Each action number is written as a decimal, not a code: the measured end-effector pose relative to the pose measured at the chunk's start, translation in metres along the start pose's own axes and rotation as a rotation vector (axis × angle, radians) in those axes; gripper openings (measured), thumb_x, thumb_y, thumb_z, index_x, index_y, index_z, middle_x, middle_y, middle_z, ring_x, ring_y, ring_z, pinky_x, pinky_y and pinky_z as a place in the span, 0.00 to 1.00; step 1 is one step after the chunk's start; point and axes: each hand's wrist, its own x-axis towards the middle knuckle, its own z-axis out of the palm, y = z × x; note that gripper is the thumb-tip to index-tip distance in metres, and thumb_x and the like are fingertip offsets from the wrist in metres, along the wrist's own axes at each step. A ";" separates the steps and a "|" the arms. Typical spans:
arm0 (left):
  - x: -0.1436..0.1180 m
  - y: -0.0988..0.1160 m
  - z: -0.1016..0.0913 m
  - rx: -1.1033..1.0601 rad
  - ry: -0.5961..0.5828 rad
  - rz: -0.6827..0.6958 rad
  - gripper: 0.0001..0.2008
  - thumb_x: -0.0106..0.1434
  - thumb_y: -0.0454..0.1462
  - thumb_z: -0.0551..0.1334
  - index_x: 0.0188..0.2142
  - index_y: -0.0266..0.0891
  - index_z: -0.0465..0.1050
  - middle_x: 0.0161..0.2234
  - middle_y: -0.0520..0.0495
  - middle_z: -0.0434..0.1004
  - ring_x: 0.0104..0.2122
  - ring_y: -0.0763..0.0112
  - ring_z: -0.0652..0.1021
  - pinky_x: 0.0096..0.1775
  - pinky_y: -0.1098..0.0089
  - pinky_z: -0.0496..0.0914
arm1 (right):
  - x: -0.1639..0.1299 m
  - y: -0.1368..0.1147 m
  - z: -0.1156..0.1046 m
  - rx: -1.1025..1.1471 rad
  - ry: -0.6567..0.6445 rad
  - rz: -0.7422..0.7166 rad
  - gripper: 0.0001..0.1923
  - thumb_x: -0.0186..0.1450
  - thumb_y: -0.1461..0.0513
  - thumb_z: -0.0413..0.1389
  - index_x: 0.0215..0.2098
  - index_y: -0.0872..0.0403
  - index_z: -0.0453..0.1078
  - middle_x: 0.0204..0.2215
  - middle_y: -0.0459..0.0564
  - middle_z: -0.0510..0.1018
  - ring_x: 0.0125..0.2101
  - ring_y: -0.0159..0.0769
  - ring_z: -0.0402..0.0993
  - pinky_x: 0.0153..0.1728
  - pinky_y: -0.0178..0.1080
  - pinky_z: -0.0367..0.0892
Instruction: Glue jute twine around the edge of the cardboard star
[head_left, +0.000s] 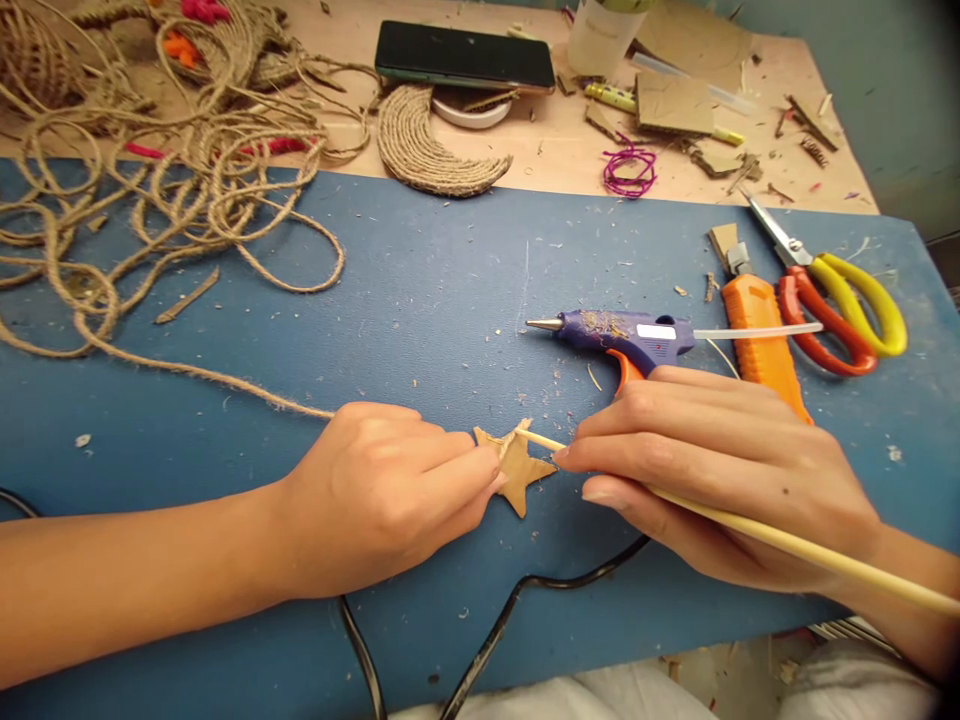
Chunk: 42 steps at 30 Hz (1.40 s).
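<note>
My left hand [382, 495] pinches a small brown cardboard star [519, 470] against the blue mat [420, 290]; a jute strand runs out from under this hand to the left. My right hand [720, 470] holds a thin wooden stick [787, 545] whose tip rests on the star's upper right point. A purple glue gun [630, 338] with an orange trigger lies just behind my right hand, nozzle pointing left.
Loose jute rope [165, 200] is heaped at the back left. A jute crescent [431, 150] and a phone [465, 57] lie behind the mat. Scissors [832, 295] and an orange knife [761, 335] lie at right. A black cable [517, 600] crosses the front edge.
</note>
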 end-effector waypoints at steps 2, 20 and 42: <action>0.001 0.000 -0.001 -0.002 0.001 -0.005 0.18 0.77 0.32 0.61 0.28 0.41 0.63 0.22 0.57 0.67 0.22 0.72 0.64 0.29 0.62 0.57 | 0.000 0.001 0.001 0.009 -0.004 -0.001 0.05 0.78 0.63 0.59 0.48 0.56 0.76 0.37 0.49 0.84 0.35 0.31 0.80 0.39 0.40 0.70; 0.007 -0.001 -0.006 -0.002 -0.001 -0.005 0.16 0.76 0.34 0.61 0.29 0.41 0.70 0.22 0.57 0.69 0.21 0.72 0.67 0.27 0.63 0.59 | 0.001 0.001 0.002 0.024 -0.016 -0.017 0.06 0.79 0.62 0.58 0.48 0.56 0.76 0.37 0.49 0.84 0.34 0.32 0.79 0.36 0.40 0.68; 0.012 -0.022 -0.012 -0.133 -0.017 -0.120 0.06 0.77 0.34 0.62 0.41 0.42 0.76 0.33 0.56 0.80 0.28 0.74 0.74 0.33 0.66 0.62 | 0.000 0.004 0.003 0.035 -0.025 -0.063 0.05 0.76 0.64 0.62 0.49 0.58 0.75 0.37 0.52 0.85 0.35 0.34 0.80 0.36 0.41 0.70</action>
